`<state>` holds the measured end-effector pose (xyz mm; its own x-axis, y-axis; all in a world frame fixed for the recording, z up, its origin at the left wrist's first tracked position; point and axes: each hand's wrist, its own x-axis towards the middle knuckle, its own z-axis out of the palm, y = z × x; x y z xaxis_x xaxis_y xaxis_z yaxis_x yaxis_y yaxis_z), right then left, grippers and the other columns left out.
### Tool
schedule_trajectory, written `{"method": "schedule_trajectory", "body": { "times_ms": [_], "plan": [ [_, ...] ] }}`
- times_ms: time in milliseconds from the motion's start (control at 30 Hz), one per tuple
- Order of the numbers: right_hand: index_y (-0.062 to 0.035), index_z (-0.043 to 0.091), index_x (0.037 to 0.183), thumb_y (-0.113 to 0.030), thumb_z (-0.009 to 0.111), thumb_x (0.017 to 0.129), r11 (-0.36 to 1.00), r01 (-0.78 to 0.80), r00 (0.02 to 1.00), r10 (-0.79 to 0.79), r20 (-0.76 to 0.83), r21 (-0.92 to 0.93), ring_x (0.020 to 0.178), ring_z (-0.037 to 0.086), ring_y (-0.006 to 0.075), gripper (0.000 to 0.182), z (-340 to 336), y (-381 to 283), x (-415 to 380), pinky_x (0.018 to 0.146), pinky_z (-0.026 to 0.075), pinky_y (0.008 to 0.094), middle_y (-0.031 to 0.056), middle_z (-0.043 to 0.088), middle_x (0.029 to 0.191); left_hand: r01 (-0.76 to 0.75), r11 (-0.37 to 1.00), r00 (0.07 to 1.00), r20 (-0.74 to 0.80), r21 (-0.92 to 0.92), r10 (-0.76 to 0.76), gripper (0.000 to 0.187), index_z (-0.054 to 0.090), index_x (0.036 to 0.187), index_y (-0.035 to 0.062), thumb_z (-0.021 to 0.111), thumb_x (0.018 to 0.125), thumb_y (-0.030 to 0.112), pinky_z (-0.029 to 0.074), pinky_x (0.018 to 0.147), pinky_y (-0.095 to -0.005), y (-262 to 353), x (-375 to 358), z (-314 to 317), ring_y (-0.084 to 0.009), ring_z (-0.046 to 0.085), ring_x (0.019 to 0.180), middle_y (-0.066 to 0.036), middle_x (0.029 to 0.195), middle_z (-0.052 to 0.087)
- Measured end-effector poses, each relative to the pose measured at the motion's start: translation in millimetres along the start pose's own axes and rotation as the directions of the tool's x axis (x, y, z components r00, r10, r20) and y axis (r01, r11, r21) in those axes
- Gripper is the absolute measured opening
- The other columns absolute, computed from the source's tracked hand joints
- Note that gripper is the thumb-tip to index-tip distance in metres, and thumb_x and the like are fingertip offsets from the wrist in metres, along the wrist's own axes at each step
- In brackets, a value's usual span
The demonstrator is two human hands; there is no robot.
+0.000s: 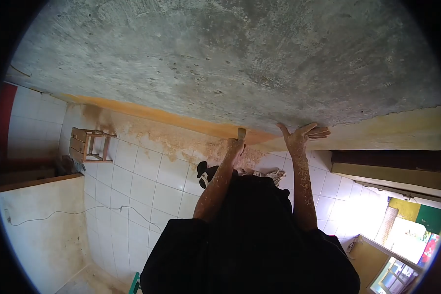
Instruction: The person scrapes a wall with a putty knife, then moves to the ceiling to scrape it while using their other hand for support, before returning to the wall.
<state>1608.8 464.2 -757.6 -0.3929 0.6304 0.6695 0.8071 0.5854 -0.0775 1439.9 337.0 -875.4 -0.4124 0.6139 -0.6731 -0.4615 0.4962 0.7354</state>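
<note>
My left hand (235, 147) is closed around a scraper (241, 133), whose blade meets the orange painted strip (201, 125) low on the wall. Above that strip the wall (220, 63) is bare grey and pitted. To the right, my right hand (303, 137) is spread with its fingers apart, resting against the wall near the edge of the pale yellow paint (377, 130). Specks of pale dust cover both forearms. Fine scrapings (166, 139) lie on the floor below the strip.
A wooden stool (91, 145) stands at the left on the white tiled floor (171, 171). A thin cable (78, 212) runs across a pale surface and the tiles. Crumpled cloth or sheeting (274, 176) lies near my feet. A bright doorway (402, 235) is at the right.
</note>
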Motion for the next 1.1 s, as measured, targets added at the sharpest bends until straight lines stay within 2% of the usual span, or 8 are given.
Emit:
{"method": "schedule_trajectory", "body": {
  "times_ms": [200,433,733,833,900,967,1033,1100],
  "plan": [
    [-0.0135,-0.021,0.143,-0.068,0.069,0.065,1.0,-0.002,0.997,0.0,-0.077,-0.023,0.122,-0.03,0.0599,0.131,26.9,5.6,-17.9,0.085,-0.011,0.0796,0.0396,-0.031,0.134,0.121,0.993,0.993,0.018,-0.009,-0.12,0.038,0.055,0.073,0.0044,0.055,0.092,0.037,0.028,0.034,-0.0268,15.6,-13.0,4.4,-0.0093,0.041,0.038,-0.001,0.053,0.047],
    [-0.0154,-0.016,0.145,-0.069,0.068,0.064,0.999,-0.001,0.996,-0.002,-0.086,-0.042,0.126,-0.028,0.0561,0.129,46.7,12.7,-43.1,0.089,-0.009,0.0791,0.0343,-0.029,0.14,0.008,0.992,1.0,0.031,-0.127,-0.004,0.038,0.055,0.073,0.0037,0.057,0.091,0.037,0.027,0.032,-0.0267,7.8,-14.7,3.7,-0.0094,0.041,0.036,-0.002,0.055,0.049],
    [0.0038,0.011,0.138,-0.066,0.06,0.074,0.981,0.104,0.992,-0.114,-0.05,-0.163,0.119,-0.028,0.0643,0.107,70.6,28.3,-70.3,0.086,-0.004,0.0823,0.0423,-0.023,0.135,-0.011,0.999,0.999,-0.041,-0.043,0.01,0.035,0.058,0.074,0.0041,0.059,0.088,0.036,0.029,0.033,-0.0257,1.8,-7.8,-4.2,-0.0094,0.043,0.038,-0.002,0.055,0.051],
    [0.0086,0.015,0.135,-0.066,0.059,0.075,0.967,0.138,0.98,-0.164,-0.11,-0.215,0.12,-0.01,0.0711,0.105,76.7,31.5,-73.7,0.084,0.006,0.0837,0.0504,-0.008,0.132,0.008,1.0,0.999,-0.036,-0.011,-0.008,0.036,0.058,0.074,0.005,0.06,0.088,0.038,0.03,0.033,-0.0258,4.6,-8.0,-3.3,-0.0093,0.043,0.038,-0.002,0.055,0.052],
    [0.0131,0.021,0.131,-0.066,0.06,0.074,0.904,-0.38,0.864,0.272,0.424,0.195,0.115,0.005,0.0742,0.104,71.5,31.3,-74.5,0.079,0.014,0.0842,0.0557,0.005,0.124,-0.002,0.999,1.0,-0.018,0.042,0.003,0.037,0.058,0.074,0.0047,0.06,0.088,0.039,0.03,0.033,-0.0259,-25.4,31.6,-12.3,-0.0095,0.043,0.038,-0.002,0.055,0.052],
    [0.0164,0.028,0.126,-0.066,0.061,0.073,0.881,-0.428,0.823,0.29,0.488,0.199,0.109,0.018,0.0761,0.103,70.0,29.1,-80.4,0.073,0.02,0.0843,0.0592,0.015,0.116,0.0,0.999,1.0,-0.031,0.049,0.002,0.038,0.058,0.073,0.0047,0.06,0.088,0.039,0.03,0.034,-0.0261,-25.8,28.6,-15.1,-0.0095,0.043,0.038,-0.001,0.055,0.052],
    [0.0185,0.034,0.121,-0.067,0.062,0.072,0.991,0.032,0.998,-0.025,0.058,-0.127,0.101,0.027,0.0768,0.102,76.6,31.3,-86.8,0.067,0.024,0.0839,0.0609,0.022,0.107,0.002,1.0,0.998,-0.063,0.008,-0.002,0.039,0.057,0.071,0.005,0.06,0.088,0.04,0.029,0.034,-0.0264,19.2,-16.5,-5.5,-0.0093,0.042,0.037,-0.001,0.054,0.051],
    [0.0201,0.033,0.119,-0.067,0.062,0.071,0.977,0.055,0.997,-0.041,0.071,-0.206,0.103,0.02,0.0786,0.104,72.4,30.4,-79.8,0.068,0.022,0.0847,0.0622,0.016,0.109,-0.002,0.999,0.999,-0.044,0.041,0.004,0.038,0.057,0.07,0.0045,0.059,0.089,0.038,0.029,0.034,-0.0262,-4.9,16.5,-9.6,-0.0091,0.042,0.037,-0.001,0.054,0.051]
  ]
}}
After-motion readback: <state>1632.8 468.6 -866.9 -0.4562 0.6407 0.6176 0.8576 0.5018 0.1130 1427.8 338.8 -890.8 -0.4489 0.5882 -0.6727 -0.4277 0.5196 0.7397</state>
